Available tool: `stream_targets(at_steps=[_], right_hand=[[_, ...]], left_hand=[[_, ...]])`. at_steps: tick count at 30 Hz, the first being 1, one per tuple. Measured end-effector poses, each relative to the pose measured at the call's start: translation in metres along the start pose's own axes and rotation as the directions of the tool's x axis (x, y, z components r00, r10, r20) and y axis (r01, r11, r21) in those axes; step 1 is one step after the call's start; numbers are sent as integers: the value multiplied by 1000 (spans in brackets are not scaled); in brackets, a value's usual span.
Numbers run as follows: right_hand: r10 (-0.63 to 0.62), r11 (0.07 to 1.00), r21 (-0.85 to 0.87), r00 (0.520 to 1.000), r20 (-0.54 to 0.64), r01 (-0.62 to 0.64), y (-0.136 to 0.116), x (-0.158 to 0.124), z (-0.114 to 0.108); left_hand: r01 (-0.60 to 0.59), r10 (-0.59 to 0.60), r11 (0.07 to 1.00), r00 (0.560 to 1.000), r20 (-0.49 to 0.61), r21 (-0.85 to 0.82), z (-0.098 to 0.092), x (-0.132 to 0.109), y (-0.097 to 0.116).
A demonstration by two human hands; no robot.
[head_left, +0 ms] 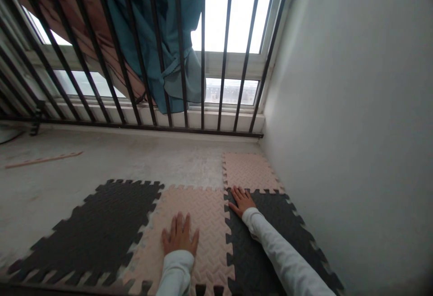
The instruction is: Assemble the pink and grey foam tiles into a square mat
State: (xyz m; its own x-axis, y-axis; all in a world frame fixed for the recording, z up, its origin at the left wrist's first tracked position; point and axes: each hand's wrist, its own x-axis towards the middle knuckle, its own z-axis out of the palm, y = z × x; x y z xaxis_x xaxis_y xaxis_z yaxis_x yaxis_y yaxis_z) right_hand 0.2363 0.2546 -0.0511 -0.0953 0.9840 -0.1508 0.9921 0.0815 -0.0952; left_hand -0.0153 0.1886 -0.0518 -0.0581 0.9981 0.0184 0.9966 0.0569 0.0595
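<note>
My left hand (180, 235) lies flat with spread fingers on a beige foam mat tile (211, 228) that has toothed puzzle edges. On the dark grey foam tile (257, 246) to the right rests my right hand (241, 200), its fingers stretched out close to that tile's far left corner. The beige and dark tiles meet along a toothed seam between my hands. Beyond the right hand, a second beige tile (250, 172) adjoins the dark one near the wall. Another dark tile (98, 228) lies left of the beige one, with light gaps showing along their shared edge.
A white wall (355, 129) rises on the right. Black metal railings (203, 70) cross the far side before a window and a teal and pink curtain (149, 39). A thin beige strip (43, 159) lies on the pale floor (135, 156) at left.
</note>
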Motion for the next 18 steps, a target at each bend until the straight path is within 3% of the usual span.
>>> stream_targets(at_steps=[2, 4, 7, 10, 13, 18], right_hand=[[43, 999, -6, 999, -2, -43, 3, 1, 0], [193, 981, -30, 981, -37, -194, 12, 0, 0], [450, 883, -82, 884, -126, -462, 35, -4, -1], [587, 786, -104, 789, -181, -609, 63, -13, -1], [638, 738, -110, 742, -205, -665, 86, -20, -2], [627, 743, -151, 757, -181, -652, 98, -23, -5]], left_hand=[[0, 0, 1000, 1000, 11, 9, -2, 0, 0], [-2, 1, 1000, 1000, 28, 20, -4, 0, -1], [-5, 3, 999, 999, 47, 36, -6, 0, 0], [2, -5, 999, 999, 54, 45, -6, 1, 0], [9, -11, 999, 999, 49, 48, -4, 1, 0], [-6, 4, 999, 999, 44, 35, -2, 1, -1]])
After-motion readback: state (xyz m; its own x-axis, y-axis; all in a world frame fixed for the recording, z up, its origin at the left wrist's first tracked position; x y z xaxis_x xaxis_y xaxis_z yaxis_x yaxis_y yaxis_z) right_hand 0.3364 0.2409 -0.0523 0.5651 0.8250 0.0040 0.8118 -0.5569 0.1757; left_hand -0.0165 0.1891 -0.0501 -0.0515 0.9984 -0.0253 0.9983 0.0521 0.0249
